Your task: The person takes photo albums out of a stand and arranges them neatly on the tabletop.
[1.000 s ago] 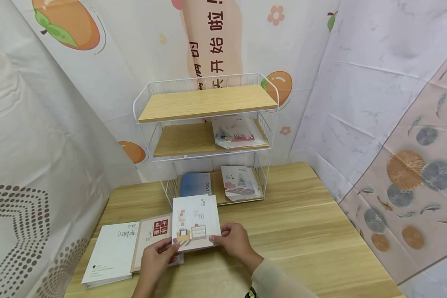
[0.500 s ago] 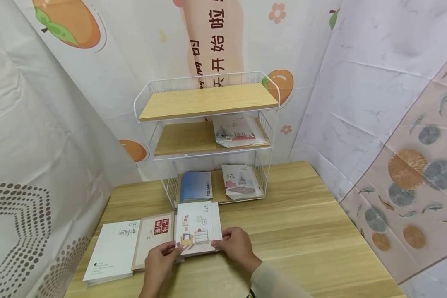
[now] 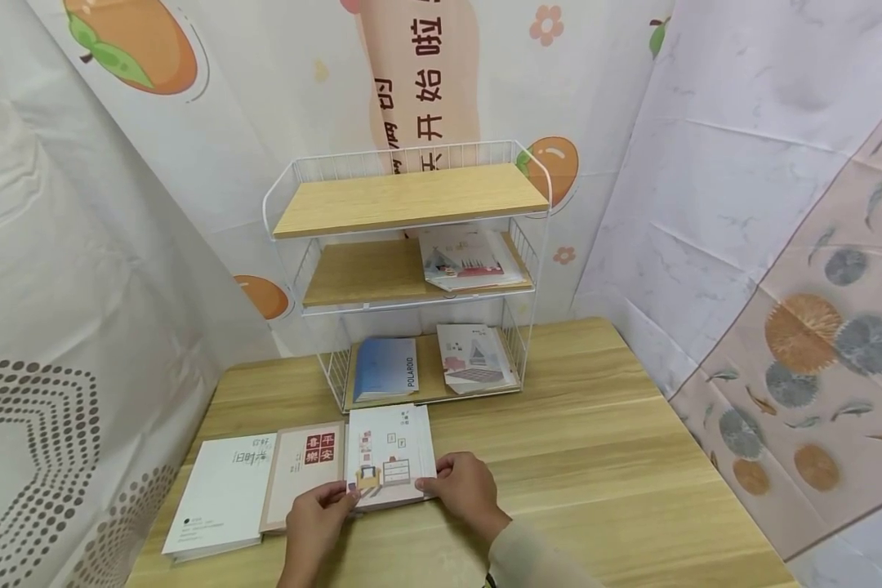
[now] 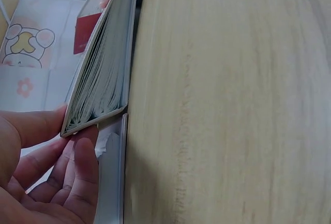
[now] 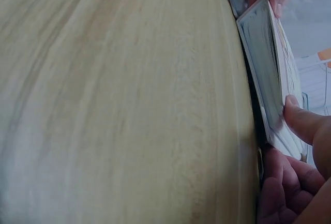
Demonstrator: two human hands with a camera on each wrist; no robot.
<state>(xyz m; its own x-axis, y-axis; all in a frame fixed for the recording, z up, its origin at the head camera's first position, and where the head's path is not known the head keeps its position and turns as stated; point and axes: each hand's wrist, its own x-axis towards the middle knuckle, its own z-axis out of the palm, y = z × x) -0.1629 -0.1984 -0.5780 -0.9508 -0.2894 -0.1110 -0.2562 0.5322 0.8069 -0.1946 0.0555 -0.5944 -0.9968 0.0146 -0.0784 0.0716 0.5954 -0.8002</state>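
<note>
- Between the two hands, just in front of the wire rack, a white album [image 3: 389,453] is showing its cover of a yellow armchair and a chest of drawers; its pages are fanning apart at the edge facing the person, and whether its underside is touching the table cannot be told.
- The left hand [image 3: 316,523] is pinching the near left corner, thumb on the cover and fingers below.
- The right hand [image 3: 466,490] is gripping the near right corner, its thumb pressing on the cover.
- Just left of the album, a tan book [image 3: 297,490] with red squares is lying flat; beyond it a larger white book [image 3: 224,502] is lying beside it.
- Behind, the rack [image 3: 412,200] is standing on the wooden table [image 3: 595,425], its bottom shelf bearing a blue POLAROID book [image 3: 385,367] at left and white booklets [image 3: 474,355] at right.
- More booklets [image 3: 459,261] are lying on the middle shelf's right side.
- Farther back, a fruit-printed cloth [image 3: 250,82] is hanging.
</note>
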